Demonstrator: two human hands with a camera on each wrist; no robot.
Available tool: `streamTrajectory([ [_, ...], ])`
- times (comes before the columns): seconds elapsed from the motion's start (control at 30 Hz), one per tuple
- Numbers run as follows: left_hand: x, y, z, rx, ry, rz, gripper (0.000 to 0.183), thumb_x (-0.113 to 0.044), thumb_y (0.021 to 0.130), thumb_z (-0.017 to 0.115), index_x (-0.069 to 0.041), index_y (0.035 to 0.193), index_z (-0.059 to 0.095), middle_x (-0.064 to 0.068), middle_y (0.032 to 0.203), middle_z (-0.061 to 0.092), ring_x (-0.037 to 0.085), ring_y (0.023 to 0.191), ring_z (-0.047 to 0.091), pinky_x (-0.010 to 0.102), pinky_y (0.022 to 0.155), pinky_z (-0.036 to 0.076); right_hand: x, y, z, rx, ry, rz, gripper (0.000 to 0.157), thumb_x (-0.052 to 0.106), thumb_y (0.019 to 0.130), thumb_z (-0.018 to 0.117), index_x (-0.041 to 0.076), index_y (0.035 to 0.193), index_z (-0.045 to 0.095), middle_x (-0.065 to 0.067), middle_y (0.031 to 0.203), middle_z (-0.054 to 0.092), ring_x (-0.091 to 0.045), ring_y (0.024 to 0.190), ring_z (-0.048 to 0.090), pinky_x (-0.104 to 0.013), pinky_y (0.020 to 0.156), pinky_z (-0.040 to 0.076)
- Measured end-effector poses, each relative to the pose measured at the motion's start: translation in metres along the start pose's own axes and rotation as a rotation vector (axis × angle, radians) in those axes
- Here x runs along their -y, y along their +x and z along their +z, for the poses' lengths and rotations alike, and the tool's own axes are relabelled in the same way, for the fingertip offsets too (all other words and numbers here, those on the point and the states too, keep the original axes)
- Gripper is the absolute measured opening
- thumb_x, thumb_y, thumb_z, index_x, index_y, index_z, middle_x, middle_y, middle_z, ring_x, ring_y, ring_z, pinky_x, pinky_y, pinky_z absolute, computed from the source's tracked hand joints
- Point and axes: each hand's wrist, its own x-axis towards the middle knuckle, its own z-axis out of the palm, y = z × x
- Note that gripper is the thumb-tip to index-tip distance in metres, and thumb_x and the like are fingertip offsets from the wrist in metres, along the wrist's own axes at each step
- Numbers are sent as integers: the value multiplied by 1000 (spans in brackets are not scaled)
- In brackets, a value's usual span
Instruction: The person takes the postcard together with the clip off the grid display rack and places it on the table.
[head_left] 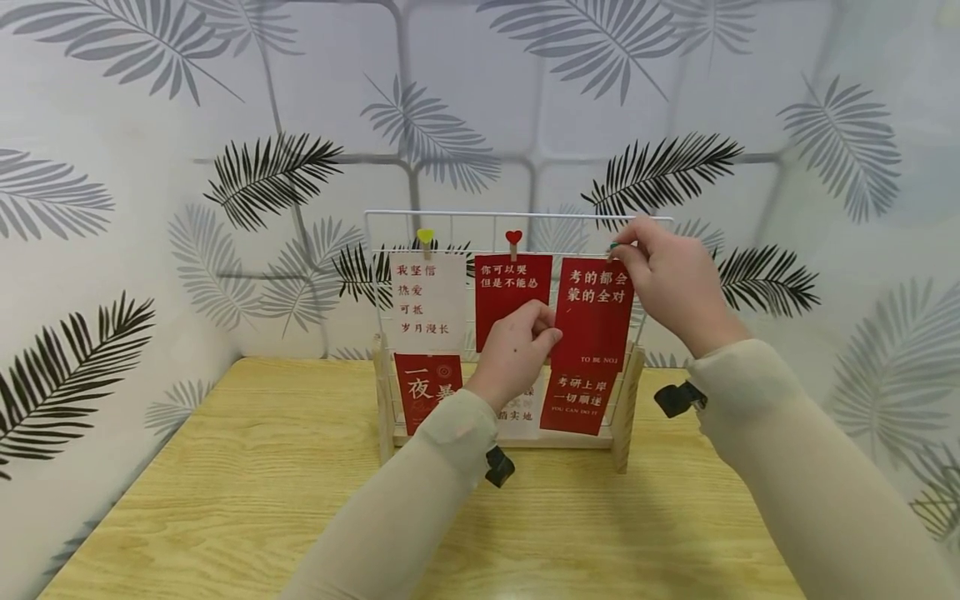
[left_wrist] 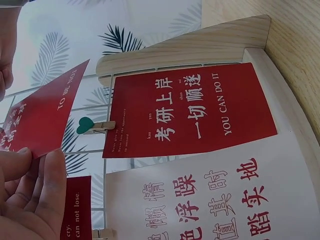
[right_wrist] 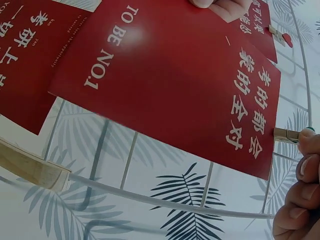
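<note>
Watching from the side: wire grid stand [head_left: 525, 215] on the counter [head_left: 262, 458], cards pegged to it. Piece being worked is the red "TO BE NO.1" card [head_left: 592, 321], at the grid's upper right, in front of the wires.

Left hand [head_left: 519, 350] pinches that card's left edge, thumb on the front. Right hand [head_left: 663, 271] is clamped on the tail of a green-topped wooden clothespin [right_wrist: 286, 134] at the card's top edge, near the grid's top right corner. Can't tell whether the peg has caught the wire too.

Looks like clipping the card to the grid. How I'd do it:
- Squeeze the tail fully, then take card and wire in one bite.
- Match height to the red-heart clothespin [head_left: 513, 240], top middle of the grid.
- Top edge parallel to the wire; left hand only steadies, no pulling, or the card may skew or crease.
- Watch the "YOU CAN DO IT" card [head_left: 577, 404], grid's lower right; don't knock it.
- Ease the tail, check the bite, then let go of the edge.
</note>
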Motion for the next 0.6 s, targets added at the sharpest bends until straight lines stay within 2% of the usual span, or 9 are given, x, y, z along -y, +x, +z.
streamTrajectory([
  [0.13,0,-1,0,-3,5,-1,6,-20,103,62,-18,108,59,-5,91,62,14,76,61,28,70,54,-2,-2,-2,-15,36,8,19,28,107,52,15,113,63,-9,93,70,-26,71,56,-42,65,44],
  [0.3,1,-4,1,10,0,-5,6,-20,103,62,-18,108,59,-6,91,62,15,79,60,28,71,54,-1,-6,-8,-10,75,22,22,31,107,51,15,116,63,-8,86,65,-26,62,48,-41,58,40],
  [0.6,0,-8,0,26,-13,1,6,-20,103,62,-19,107,58,-5,90,63,14,73,63,29,66,54,2,-13,-14,-10,108,19,22,31,107,52,14,115,63,-8,82,59,-26,65,46,-41,58,38],
])
